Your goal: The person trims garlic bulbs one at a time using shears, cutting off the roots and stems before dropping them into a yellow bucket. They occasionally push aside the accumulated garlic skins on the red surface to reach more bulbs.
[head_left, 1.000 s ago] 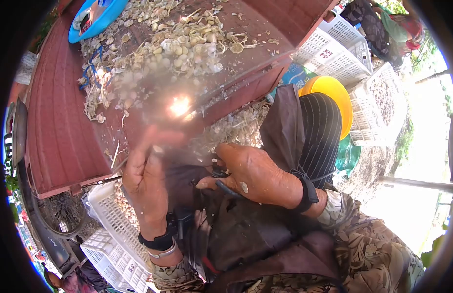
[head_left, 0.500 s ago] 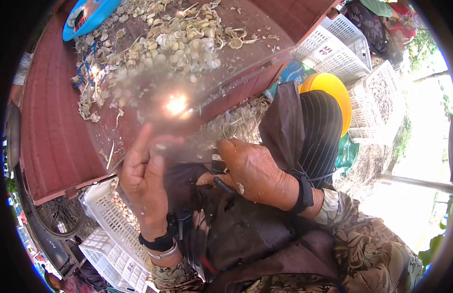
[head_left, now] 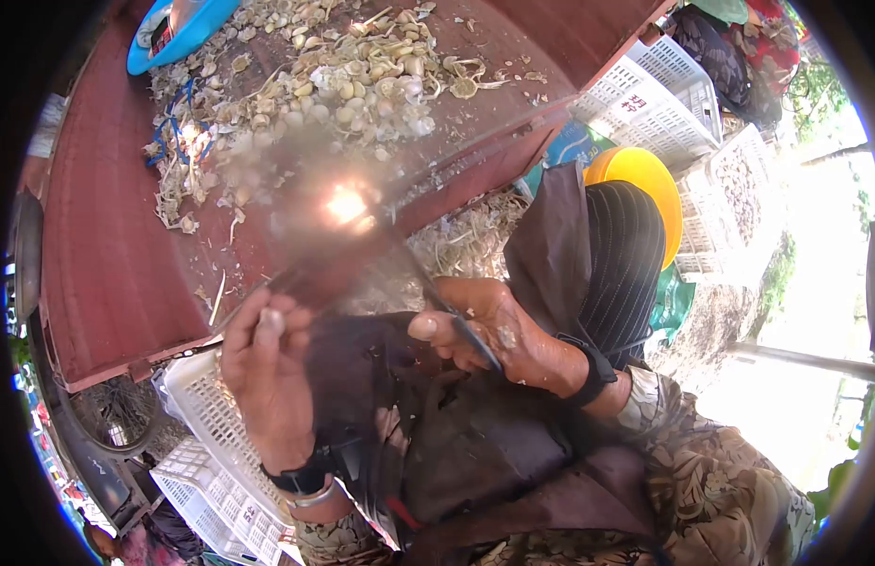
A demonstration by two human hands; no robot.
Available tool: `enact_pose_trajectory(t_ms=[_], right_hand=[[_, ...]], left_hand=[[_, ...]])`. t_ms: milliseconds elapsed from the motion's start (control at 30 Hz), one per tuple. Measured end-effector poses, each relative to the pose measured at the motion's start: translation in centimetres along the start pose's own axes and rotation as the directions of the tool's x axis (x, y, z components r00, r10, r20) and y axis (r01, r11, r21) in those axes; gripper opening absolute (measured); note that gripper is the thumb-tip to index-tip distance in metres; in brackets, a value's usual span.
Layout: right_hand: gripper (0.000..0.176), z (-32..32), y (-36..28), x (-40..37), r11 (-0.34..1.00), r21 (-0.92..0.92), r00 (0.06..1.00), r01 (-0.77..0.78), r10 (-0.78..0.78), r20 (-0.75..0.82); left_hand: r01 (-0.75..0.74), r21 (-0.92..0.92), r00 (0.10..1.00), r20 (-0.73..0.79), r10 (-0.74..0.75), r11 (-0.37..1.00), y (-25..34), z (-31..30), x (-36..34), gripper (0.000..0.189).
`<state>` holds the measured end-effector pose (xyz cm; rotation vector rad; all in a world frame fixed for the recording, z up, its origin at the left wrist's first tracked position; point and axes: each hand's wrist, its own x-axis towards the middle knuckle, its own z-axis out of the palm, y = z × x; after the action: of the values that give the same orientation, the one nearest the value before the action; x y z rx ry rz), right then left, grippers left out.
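My left hand [head_left: 266, 377] is at the left, over the edge of a white crate. Its fingers are curled in towards the thumb, and I cannot make out whether a small pale piece sits at the tips. In my right hand [head_left: 494, 325], closed above the dark apron [head_left: 485, 443], is a slim dark-handled tool [head_left: 468, 332] that looks like scissors. Its far end runs up into the blur around a bright glare. Beyond both hands, garlic cloves and peelings [head_left: 362, 90] are heaped on the red metal surface [head_left: 117, 255].
A blue basin [head_left: 178, 42] stands at the far left of the heap. White crates [head_left: 206, 406] are at lower left, with more white crates [head_left: 645, 94] at upper right. A yellow bucket [head_left: 650, 189] is beside my knee. Another person's clothing [head_left: 716, 57] shows at top right.
My left hand's fingers have curled in from a more extended pose. My right hand has turned, so the dark tool now points up and left, its length showing more.
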<state>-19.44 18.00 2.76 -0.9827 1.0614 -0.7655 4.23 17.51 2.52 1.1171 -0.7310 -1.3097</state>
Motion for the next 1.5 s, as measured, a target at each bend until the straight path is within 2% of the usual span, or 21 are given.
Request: enact_pose_trajectory(t_ms=[133, 200, 233, 267, 300, 400, 467, 533, 600, 700, 800, 900, 1000, 1100, 1200, 1233, 1267, 1333, 1367, 1433, 1500], right_hand=[[0.041, -1.6, -0.1, 0.4, 0.997, 0.033, 0.997, 0.065, -0.064, -0.052], [0.041, -1.6, -0.7, 0.6, 0.999, 0.028, 0.997, 0.028, -0.026, -0.079], [0.042, -1.6, -0.6, 0.8, 0.999, 0.035, 0.997, 0.036, -0.033, -0.076], [0.043, -1.7, -0.6, 1.1, 0.998, 0.042, 0.996, 0.042, -0.039, -0.076], [0.043, -1.7, -0.2, 1.4, 0.996, -0.027, 0.994, 0.084, -0.085, -0.063], [0.043, -2.0, 0.7, 2.0, 0.968, -0.192, 0.986, 0.159, -0.165, -0.018], [0.042, -2.0, 1.0, 2.2, 0.960, -0.232, 0.987, 0.156, -0.163, -0.010], [0.041, -2.2, 1.2, 2.3, 0.948, -0.263, 0.982, 0.180, -0.189, -0.007], [0.044, -2.4, 1.2, 2.5, 0.951, -0.252, 0.981, 0.178, -0.190, -0.024], [0.052, -2.6, 1.0, 2.7, 0.968, -0.196, 0.984, 0.156, -0.169, -0.049], [0.051, -2.9, 1.4, 3.0, 0.962, -0.200, 0.979, 0.185, -0.199, -0.051], [0.046, -3.1, 1.6, 3.3, 0.950, -0.226, 0.971, 0.218, -0.233, -0.045], [0.038, -3.3, 2.3, 3.5, 0.943, -0.225, 0.966, 0.245, -0.257, -0.025], [0.038, -3.4, 2.4, 3.8, 0.948, -0.207, 0.967, 0.242, -0.252, -0.026], [0.039, -3.7, 2.4, 3.7, 0.948, -0.220, 0.967, 0.231, -0.248, -0.054], [0.039, -3.7, 2.5, 3.7, 0.942, -0.229, 0.962, 0.244, -0.266, -0.069], [0.039, -3.8, 2.5, 3.7, 0.937, -0.238, 0.955, 0.258, -0.284, -0.082], [0.038, -3.9, 2.5, 3.6, 0.948, -0.223, 0.964, 0.228, -0.251, -0.083], [0.038, -3.9, 2.4, 3.5, 0.953, -0.216, 0.968, 0.214, -0.236, -0.084], [0.037, -3.7, 1.8, 3.2, 0.954, -0.214, 0.971, 0.209, -0.229, -0.073], [0.036, -3.3, 1.6, 3.0, 0.947, -0.240, 0.971, 0.214, -0.234, -0.056]], left_hand=[[-0.238, 0.277, 0.906, -0.282, 0.315, 0.931, 2.9, -10.5, -3.0, 0.024], [-0.070, 0.606, 0.849, -0.381, 0.366, 0.792, 2.7, -19.0, -4.3, 0.024], [-0.087, 0.895, 0.807, -0.194, 0.559, 0.437, 3.1, -18.6, -4.2, 0.024], [-0.068, 0.998, 0.763, 0.059, 0.644, -0.010, 3.6, -18.0, -4.4, 0.024], [-0.019, 0.892, 0.731, 0.321, 0.603, -0.452, 4.1, -17.3, -4.7, 0.024], [-0.188, 0.930, 0.910, 0.043, 0.413, 0.316, 4.6, -8.3, -0.3, 0.025], [-0.072, 0.926, 0.961, -0.035, 0.275, 0.371, 4.6, -3.7, 3.9, 0.022], [-0.200, 0.934, 0.956, 0.120, 0.268, 0.296, 3.4, -1.9, 9.5, 0.021], [-0.411, 0.907, 0.856, 0.348, 0.383, 0.095, 1.2, -1.1, 14.8, 0.016], [-0.426, 0.881, 0.832, 0.471, 0.294, -0.206, -1.6, -3.4, 20.1, 0.014], [-0.422, 0.898, 0.855, 0.439, 0.277, -0.122, -1.8, -4.2, 20.1, 0.011], [-0.089, 0.798, 0.991, 0.009, 0.135, 0.596, -1.0, -4.5, 18.2, 0.012], [-0.082, 0.665, 0.984, -0.066, 0.167, 0.742, -0.5, -3.1, 18.3, 0.014], [-0.081, 0.875, 0.988, 0.008, 0.153, 0.477, 1.0, 2.1, 17.7, 0.017], [-0.365, 0.931, 0.892, 0.350, 0.286, -0.001, -1.3, 0.3, 21.0, 0.018], [-0.314, 0.947, 0.921, 0.321, 0.220, -0.067, -1.3, 0.2, 21.4, 0.018], [-0.238, 0.931, 0.967, 0.201, 0.153, 0.277, -1.3, 0.1, 21.3, 0.019], [0.039, 0.585, 0.996, 0.045, -0.081, 0.810, -0.9, -0.4, 20.5, 0.021], [0.119, 0.348, 0.983, 0.091, -0.160, 0.930, -0.2, 0.0, 19.4, 0.022], [0.303, -0.174, 0.938, 0.227, -0.261, 0.937, 1.4, 0.7, 16.2, 0.025], [0.414, -0.376, 0.901, 0.299, -0.314, 0.829, 1.8, 0.7, 13.7, 0.025]])
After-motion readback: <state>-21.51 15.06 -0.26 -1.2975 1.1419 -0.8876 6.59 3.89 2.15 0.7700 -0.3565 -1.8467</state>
